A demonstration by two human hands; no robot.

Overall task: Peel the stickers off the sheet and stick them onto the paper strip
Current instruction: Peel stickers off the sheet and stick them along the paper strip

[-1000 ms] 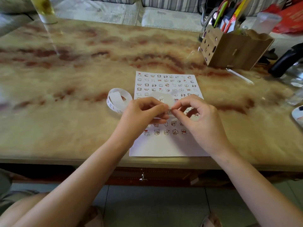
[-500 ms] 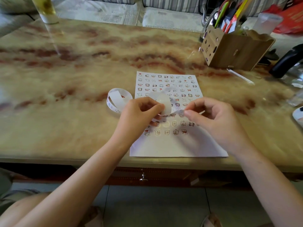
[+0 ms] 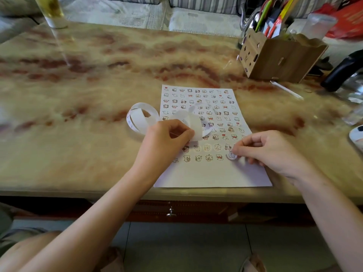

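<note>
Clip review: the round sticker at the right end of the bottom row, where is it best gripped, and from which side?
Its right edge, pinched from the right, as the right hand seems to be doing. The sticker looks partly lifted off the sheet there; the left hand holds the paper strip.

Left hand [image 3: 167,142] pinches curled paper strip [image 3: 145,118] above sticker sheet [image 3: 206,173]. Right hand [image 3: 275,152] lifts round sticker [image 3: 231,155] at sheet's lower right. Marble table [image 3: 78,95]; wooden organizer [image 3: 279,59] far right.
</note>
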